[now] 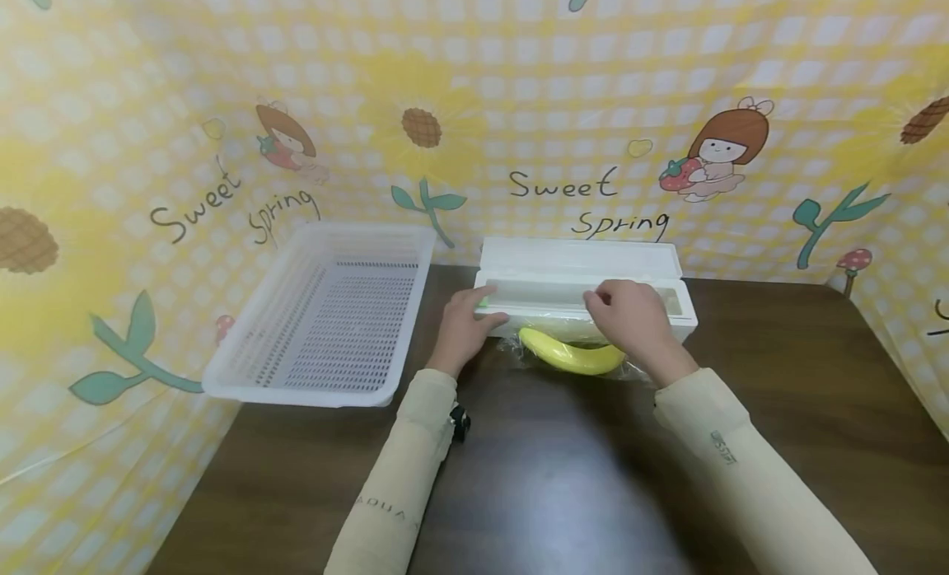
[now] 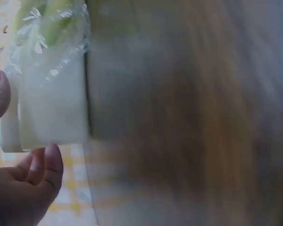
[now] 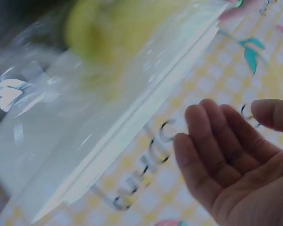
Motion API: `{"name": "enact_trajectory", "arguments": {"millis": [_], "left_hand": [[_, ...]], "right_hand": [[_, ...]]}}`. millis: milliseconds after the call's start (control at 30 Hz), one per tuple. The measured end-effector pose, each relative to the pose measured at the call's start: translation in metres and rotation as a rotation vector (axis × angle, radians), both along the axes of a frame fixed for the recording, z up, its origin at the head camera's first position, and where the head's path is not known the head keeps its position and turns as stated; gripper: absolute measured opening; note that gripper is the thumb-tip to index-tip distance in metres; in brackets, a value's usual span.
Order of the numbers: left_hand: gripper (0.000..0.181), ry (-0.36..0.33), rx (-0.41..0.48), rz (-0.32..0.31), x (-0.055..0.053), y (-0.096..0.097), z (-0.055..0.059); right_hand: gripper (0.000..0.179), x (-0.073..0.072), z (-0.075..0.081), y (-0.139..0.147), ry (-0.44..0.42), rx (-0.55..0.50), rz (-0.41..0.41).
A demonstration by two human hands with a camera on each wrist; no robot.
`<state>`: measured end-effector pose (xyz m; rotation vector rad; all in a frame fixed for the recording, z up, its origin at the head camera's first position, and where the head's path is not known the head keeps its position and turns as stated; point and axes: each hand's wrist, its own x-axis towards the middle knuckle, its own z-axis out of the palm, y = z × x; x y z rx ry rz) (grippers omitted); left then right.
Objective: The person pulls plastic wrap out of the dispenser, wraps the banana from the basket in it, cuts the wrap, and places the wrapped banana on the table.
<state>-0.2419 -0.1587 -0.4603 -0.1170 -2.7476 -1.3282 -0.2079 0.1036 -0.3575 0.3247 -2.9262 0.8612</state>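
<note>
Beige sleeves [image 1: 712, 443] frame the work: the left hand [image 1: 463, 328] grips the left end of the open white box [image 1: 686, 312], thumb and fingers bent about its corner, while the right hand [image 1: 633, 315], above the box's right half, is loosely cupped with nothing visible inside. Just in front lies a banana [image 1: 571, 357], clear film [image 1: 510, 344] showing at both ends; whether it fully wraps the fruit, I cannot tell. Uneven pulling could crumple that film, and a slack left grip could let the box skid across the table [image 1: 534, 493].
</note>
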Motion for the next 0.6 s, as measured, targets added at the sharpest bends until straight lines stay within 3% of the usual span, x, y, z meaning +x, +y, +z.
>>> {"name": "enact_trajectory", "arguments": {"millis": [333, 467, 600], "left_hand": [[0.09, -0.001, 0.002, 0.0, -0.004, -0.009, -0.001], [0.09, -0.042, 0.017, 0.025, -0.002, -0.009, -0.002], [0.078, -0.047, -0.011, 0.045, 0.002, -0.011, 0.001]], "right_hand": [[0.022, -0.034, 0.013, -0.075, 0.051, 0.095, 0.396], [0.018, -0.05, 0.007, -0.103, 0.047, 0.19, 0.483], [0.019, -0.058, -0.006, -0.126, 0.027, 0.307, 0.536]]}}
